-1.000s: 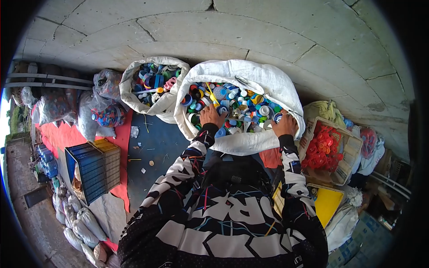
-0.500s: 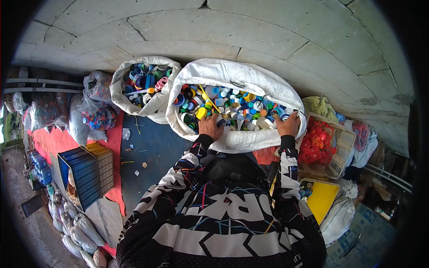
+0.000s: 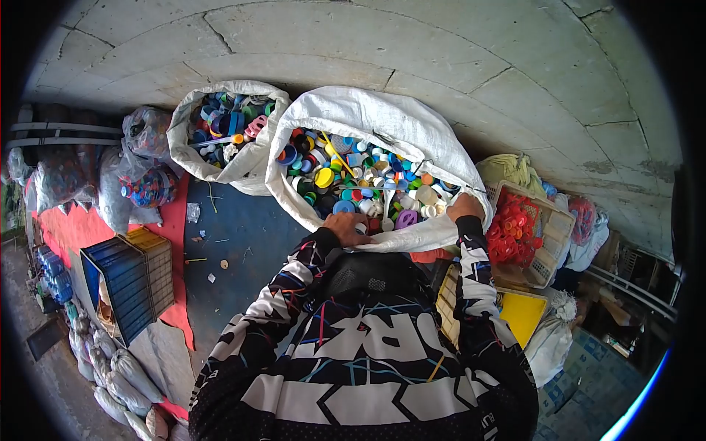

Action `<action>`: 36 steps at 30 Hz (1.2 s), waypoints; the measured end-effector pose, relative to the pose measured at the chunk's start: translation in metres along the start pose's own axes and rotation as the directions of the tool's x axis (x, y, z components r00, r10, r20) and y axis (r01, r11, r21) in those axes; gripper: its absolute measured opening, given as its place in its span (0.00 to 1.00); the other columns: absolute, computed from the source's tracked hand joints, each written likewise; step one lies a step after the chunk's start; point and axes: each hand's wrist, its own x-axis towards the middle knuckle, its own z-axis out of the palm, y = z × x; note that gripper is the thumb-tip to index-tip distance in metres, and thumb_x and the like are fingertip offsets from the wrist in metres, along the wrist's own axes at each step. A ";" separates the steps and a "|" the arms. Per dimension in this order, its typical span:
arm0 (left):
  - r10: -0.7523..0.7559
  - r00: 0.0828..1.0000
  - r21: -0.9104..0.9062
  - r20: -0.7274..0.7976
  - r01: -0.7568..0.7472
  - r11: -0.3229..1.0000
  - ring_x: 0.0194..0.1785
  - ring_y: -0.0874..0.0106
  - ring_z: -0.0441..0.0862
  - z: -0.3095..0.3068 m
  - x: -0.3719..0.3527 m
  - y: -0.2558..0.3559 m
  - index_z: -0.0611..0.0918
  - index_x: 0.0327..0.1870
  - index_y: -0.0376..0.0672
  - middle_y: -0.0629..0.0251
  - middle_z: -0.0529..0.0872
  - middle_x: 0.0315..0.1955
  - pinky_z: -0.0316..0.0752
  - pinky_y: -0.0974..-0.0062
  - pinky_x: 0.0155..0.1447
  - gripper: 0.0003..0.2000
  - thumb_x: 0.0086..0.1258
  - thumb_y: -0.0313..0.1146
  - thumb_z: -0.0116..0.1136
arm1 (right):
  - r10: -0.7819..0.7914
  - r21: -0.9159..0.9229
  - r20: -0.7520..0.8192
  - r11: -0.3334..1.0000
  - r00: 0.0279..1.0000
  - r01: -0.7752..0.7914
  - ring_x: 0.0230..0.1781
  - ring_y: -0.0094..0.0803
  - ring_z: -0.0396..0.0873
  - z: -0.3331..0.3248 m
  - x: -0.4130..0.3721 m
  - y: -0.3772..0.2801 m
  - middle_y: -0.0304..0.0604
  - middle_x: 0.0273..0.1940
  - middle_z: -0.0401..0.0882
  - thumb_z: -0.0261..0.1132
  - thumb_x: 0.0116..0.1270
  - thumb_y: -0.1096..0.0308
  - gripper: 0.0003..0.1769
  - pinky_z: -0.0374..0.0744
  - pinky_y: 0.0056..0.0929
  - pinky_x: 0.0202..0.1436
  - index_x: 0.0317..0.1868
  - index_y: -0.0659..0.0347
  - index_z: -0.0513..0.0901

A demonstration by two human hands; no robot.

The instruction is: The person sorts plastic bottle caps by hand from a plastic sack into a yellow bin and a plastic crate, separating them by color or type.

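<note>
A large white woven sack lies open, full of bottle caps in many colours. At its near edge is my left hand, bent over the rim by the caps; its fingertips are partly hidden, so its grip is unclear. My right hand is closed on the sack's rim at the right. A yellow stick and a yellow cap lie among the caps. Left of this sack stands a smaller white sack with more caps and lids.
To the right sit a crate of red caps and a yellow tray. At the left are a dark blue crate, clear bags of caps and white sacks. A concrete wall rises behind.
My left hand has drawn back slightly toward the near rim. My right hand has moved a little left and is now closed on the rim. The caps near the rim have shifted.
</note>
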 end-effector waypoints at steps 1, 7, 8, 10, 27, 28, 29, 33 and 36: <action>-0.003 1.000 -0.025 -0.027 0.002 1.000 0.39 0.57 0.84 0.000 -0.005 -0.001 0.86 0.36 0.47 0.57 0.86 0.32 0.76 0.64 0.45 0.24 0.57 0.61 0.60 | -0.050 -0.033 0.015 0.998 0.999 0.051 0.54 0.54 0.75 0.006 -0.001 0.000 0.52 0.54 0.76 0.64 0.51 0.62 0.20 0.75 0.45 0.55 0.46 0.58 0.81; -0.200 0.980 -0.174 0.013 0.199 0.964 0.39 0.57 0.84 0.022 0.001 -0.045 0.86 0.38 0.47 0.53 0.86 0.31 0.77 0.64 0.47 0.21 0.59 0.56 0.58 | -0.274 -0.284 0.173 0.906 0.946 0.314 0.55 0.45 0.74 0.005 -0.056 -0.046 0.44 0.52 0.77 0.63 0.55 0.63 0.14 0.69 0.50 0.56 0.44 0.51 0.84; -0.213 0.977 -0.118 -0.019 0.210 0.971 0.40 0.57 0.84 0.027 0.002 -0.051 0.86 0.39 0.47 0.51 0.85 0.31 0.77 0.63 0.49 0.21 0.58 0.55 0.58 | -0.306 -0.312 0.226 0.877 0.925 0.366 0.55 0.45 0.74 0.012 -0.056 -0.049 0.43 0.52 0.77 0.63 0.55 0.63 0.15 0.68 0.50 0.56 0.44 0.51 0.84; -0.378 0.924 -0.123 -0.067 0.368 0.922 0.42 0.57 0.84 0.026 0.001 -0.054 0.86 0.40 0.47 0.51 0.86 0.33 0.77 0.63 0.50 0.19 0.56 0.52 0.60 | -0.366 -0.323 0.274 0.836 0.890 0.443 0.55 0.45 0.74 0.019 -0.062 -0.052 0.44 0.52 0.77 0.63 0.55 0.63 0.14 0.68 0.50 0.56 0.44 0.52 0.84; -0.706 0.707 0.167 -0.048 0.702 0.692 0.51 0.67 0.82 -0.022 -0.016 -0.054 0.85 0.45 0.47 0.64 0.85 0.46 0.77 0.68 0.53 0.24 0.45 0.47 0.73 | -0.760 0.076 0.284 0.626 0.585 0.776 0.48 0.48 0.78 0.042 -0.088 -0.107 0.50 0.43 0.78 0.63 0.49 0.67 0.21 0.75 0.47 0.49 0.47 0.46 0.83; -0.705 0.707 0.154 -0.060 0.704 0.693 0.51 0.67 0.82 -0.024 -0.019 -0.056 0.85 0.45 0.47 0.65 0.85 0.46 0.78 0.69 0.53 0.24 0.45 0.47 0.73 | -0.749 0.103 0.365 0.623 0.553 0.775 0.48 0.49 0.78 0.045 -0.086 -0.107 0.51 0.43 0.79 0.63 0.49 0.67 0.21 0.75 0.47 0.50 0.47 0.46 0.83; -0.691 0.720 0.150 -0.065 0.691 0.707 0.50 0.68 0.83 -0.026 -0.023 -0.057 0.85 0.45 0.47 0.64 0.85 0.46 0.78 0.69 0.52 0.23 0.46 0.47 0.71 | -0.747 0.134 0.364 0.633 0.557 0.762 0.48 0.50 0.77 0.046 -0.083 -0.103 0.53 0.44 0.80 0.62 0.49 0.66 0.21 0.75 0.46 0.52 0.47 0.49 0.83; -0.692 0.704 0.108 -0.161 0.709 0.697 0.48 0.65 0.84 -0.022 -0.027 -0.061 0.84 0.44 0.47 0.62 0.85 0.44 0.79 0.67 0.50 0.17 0.53 0.41 0.64 | -0.748 0.121 0.409 0.612 0.522 0.781 0.49 0.49 0.77 0.053 -0.072 -0.097 0.51 0.45 0.80 0.63 0.48 0.61 0.21 0.75 0.45 0.52 0.46 0.53 0.83; -0.656 0.674 0.116 -0.338 0.722 0.682 0.47 0.64 0.84 -0.010 -0.022 -0.065 0.84 0.42 0.46 0.62 0.86 0.42 0.79 0.66 0.48 0.14 0.55 0.39 0.61 | -0.718 0.119 0.279 0.685 0.638 0.719 0.49 0.48 0.78 0.059 -0.077 -0.096 0.51 0.44 0.81 0.63 0.49 0.61 0.20 0.75 0.45 0.52 0.43 0.56 0.83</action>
